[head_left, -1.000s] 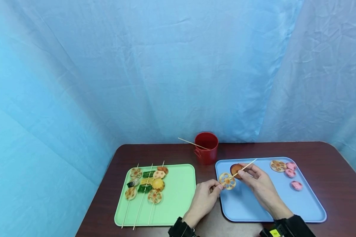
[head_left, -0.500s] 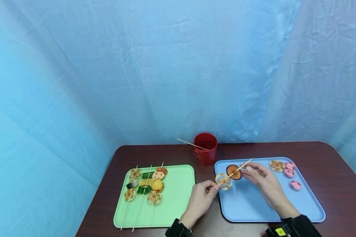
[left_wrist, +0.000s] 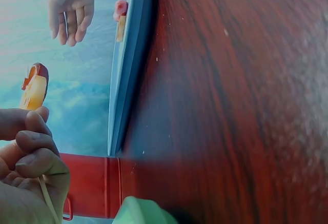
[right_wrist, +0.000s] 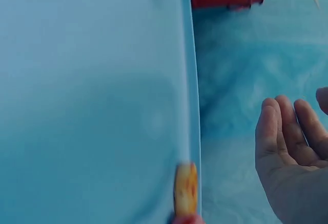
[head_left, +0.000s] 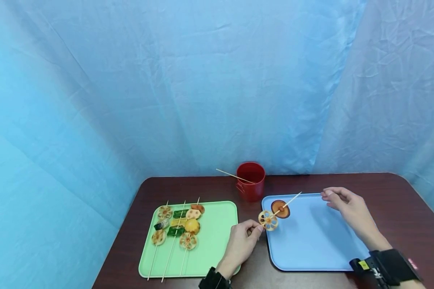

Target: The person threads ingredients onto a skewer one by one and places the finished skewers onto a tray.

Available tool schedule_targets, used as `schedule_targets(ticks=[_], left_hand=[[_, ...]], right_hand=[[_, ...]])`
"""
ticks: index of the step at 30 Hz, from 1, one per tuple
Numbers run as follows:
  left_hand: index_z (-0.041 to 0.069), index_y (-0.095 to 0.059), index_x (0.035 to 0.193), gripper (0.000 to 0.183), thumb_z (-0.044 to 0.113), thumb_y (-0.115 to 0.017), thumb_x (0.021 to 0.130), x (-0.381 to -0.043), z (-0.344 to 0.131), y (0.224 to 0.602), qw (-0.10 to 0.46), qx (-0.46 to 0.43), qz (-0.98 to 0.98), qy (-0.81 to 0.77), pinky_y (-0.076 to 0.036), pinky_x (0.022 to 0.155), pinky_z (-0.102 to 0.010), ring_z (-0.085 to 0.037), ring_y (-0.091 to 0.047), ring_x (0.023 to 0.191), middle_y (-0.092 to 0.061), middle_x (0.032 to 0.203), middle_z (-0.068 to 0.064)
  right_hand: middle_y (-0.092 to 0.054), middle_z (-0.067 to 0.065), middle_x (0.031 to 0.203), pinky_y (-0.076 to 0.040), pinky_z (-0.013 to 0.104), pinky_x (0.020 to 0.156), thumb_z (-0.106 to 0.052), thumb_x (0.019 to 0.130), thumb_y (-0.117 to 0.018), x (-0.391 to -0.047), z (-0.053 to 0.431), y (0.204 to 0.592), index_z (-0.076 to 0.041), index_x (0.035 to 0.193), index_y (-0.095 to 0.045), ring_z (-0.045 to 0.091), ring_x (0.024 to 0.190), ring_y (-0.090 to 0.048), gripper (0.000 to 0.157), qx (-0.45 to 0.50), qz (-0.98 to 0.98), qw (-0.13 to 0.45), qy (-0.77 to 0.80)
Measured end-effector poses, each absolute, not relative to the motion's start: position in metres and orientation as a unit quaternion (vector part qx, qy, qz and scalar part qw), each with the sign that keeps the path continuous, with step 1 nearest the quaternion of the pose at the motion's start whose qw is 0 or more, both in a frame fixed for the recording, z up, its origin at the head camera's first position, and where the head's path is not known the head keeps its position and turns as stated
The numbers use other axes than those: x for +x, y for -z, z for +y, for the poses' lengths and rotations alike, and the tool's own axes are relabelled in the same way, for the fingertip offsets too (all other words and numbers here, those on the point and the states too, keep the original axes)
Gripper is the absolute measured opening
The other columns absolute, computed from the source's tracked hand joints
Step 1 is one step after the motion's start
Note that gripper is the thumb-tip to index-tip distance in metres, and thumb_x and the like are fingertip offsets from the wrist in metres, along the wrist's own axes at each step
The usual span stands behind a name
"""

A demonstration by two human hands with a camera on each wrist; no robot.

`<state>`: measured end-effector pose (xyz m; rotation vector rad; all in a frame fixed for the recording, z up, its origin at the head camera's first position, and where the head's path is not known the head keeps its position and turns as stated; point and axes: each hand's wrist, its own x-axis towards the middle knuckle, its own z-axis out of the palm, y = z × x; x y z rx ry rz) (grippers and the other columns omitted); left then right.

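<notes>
Skewer [head_left: 293, 199], pinched in left hand [head_left: 240, 241]: slice [head_left: 268, 220] just beyond fingertips, mushroom [head_left: 276, 206] farther right; right hand [head_left: 352, 213] (fingers relaxed, apart from skewer) at far right of tray [head_left: 307, 245]

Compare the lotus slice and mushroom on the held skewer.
The lotus slice is pale yellow; the mushroom is brown. The lotus slice shows a ring of holes; the mushroom does not. The lotus slice sits by the left hand; the mushroom nearer the bare tip of the skewer. Both are roundish and skewered.
</notes>
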<state>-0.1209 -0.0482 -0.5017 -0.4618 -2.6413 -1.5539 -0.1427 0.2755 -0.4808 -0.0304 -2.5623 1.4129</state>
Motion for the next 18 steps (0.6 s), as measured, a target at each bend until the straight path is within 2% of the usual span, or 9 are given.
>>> schedule_targets(ticks=[3, 6, 8, 12, 14, 18], left_hand=[[0.013, -0.073, 0.083, 0.015, 0.023, -0.064, 0.091, -0.121, -0.049, 0.501, 0.02, -0.147, -0.852, 0.502, -0.034, 0.048, -0.016, 0.001, -0.042, 0.051, -0.048, 0.059, 0.014], [0.011, -0.073, 0.084, 0.016, 0.023, -0.064, 0.091, -0.121, -0.049, 0.501, 0.016, -0.145, -0.85, 0.507, -0.034, 0.046, -0.016, 0.001, -0.042, 0.05, -0.05, 0.059, 0.014], [0.011, -0.073, 0.084, 0.017, 0.023, -0.063, 0.092, -0.121, -0.05, 0.502, 0.013, -0.142, -0.848, 0.51, -0.034, 0.045, -0.016, 0.001, -0.043, 0.05, -0.05, 0.059, 0.013], [0.01, -0.073, 0.085, 0.018, 0.023, -0.063, 0.092, -0.121, -0.051, 0.502, 0.01, -0.138, -0.847, 0.513, -0.035, 0.044, -0.016, 0.001, -0.043, 0.048, -0.052, 0.059, 0.013], [0.01, -0.073, 0.084, 0.017, 0.023, -0.063, 0.092, -0.121, -0.051, 0.502, 0.01, -0.135, -0.848, 0.513, -0.035, 0.044, -0.016, 0.001, -0.043, 0.048, -0.051, 0.059, 0.013], [0.01, -0.073, 0.084, 0.017, 0.022, -0.063, 0.092, -0.122, -0.052, 0.503, 0.01, -0.131, -0.849, 0.511, -0.034, 0.044, -0.017, 0.0, -0.042, 0.048, -0.051, 0.059, 0.013]], right_hand=[[-0.067, 0.018, 0.109, -0.052, 0.023, 0.072, -0.042, 0.098, -0.05, -0.144, 0.287, 0.475, -0.002, 0.124, -0.059, 0.0, 0.084, -0.062, 0.049, -0.023, -0.897, 0.115, -0.427], [-0.067, 0.018, 0.106, -0.047, 0.036, 0.072, -0.042, 0.098, -0.05, -0.146, 0.297, 0.473, -0.003, 0.121, -0.062, 0.016, 0.085, -0.058, 0.047, -0.025, -0.918, 0.126, -0.376], [-0.066, 0.018, 0.105, -0.045, 0.04, 0.068, -0.043, 0.098, -0.05, -0.149, 0.303, 0.472, -0.003, 0.12, -0.062, 0.02, 0.083, -0.056, 0.047, -0.022, -0.928, 0.127, -0.35], [-0.063, 0.021, 0.104, -0.045, 0.035, 0.057, -0.044, 0.099, -0.047, -0.154, 0.313, 0.472, -0.001, 0.122, -0.058, 0.024, 0.069, -0.06, 0.05, -0.011, -0.937, 0.107, -0.332], [-0.063, 0.02, 0.102, -0.046, 0.033, 0.053, -0.041, 0.099, -0.048, -0.157, 0.316, 0.473, -0.001, 0.122, -0.058, 0.022, 0.062, -0.06, 0.048, -0.001, -0.942, 0.095, -0.323], [-0.064, 0.018, 0.1, -0.049, 0.041, 0.06, -0.025, 0.096, -0.058, -0.163, 0.318, 0.477, 0.0, 0.115, -0.062, 0.023, 0.071, -0.058, 0.032, 0.044, -0.958, 0.087, -0.271]])
